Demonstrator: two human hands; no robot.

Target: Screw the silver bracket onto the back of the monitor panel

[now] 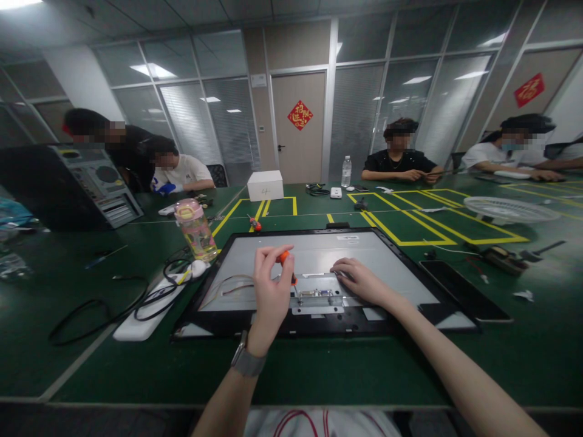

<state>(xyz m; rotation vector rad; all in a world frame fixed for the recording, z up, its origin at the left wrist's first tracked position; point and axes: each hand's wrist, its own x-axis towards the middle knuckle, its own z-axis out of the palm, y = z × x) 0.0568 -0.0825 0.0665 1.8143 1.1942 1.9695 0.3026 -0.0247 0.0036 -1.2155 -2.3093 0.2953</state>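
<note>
A monitor panel (392, 255) lies back side up on the green table, black frame round a grey metal back. My left hand (271, 291) is closed round an orange-handled screwdriver (286, 260), held upright with its tip on a small metal bracket (319, 297) near the panel's lower middle. My right hand (359, 280) rests on the panel just right of the bracket, fingers curled and pressing down on the metal; nothing shows in it.
Left of the panel lie a white keyboard (136, 321), black cables (113, 309) and a pink-lidded bottle (197, 230). A computer case (77, 182) stands far left. A phone (464, 291) lies right. A white box (265, 185), a water bottle (346, 171) and several seated people are beyond.
</note>
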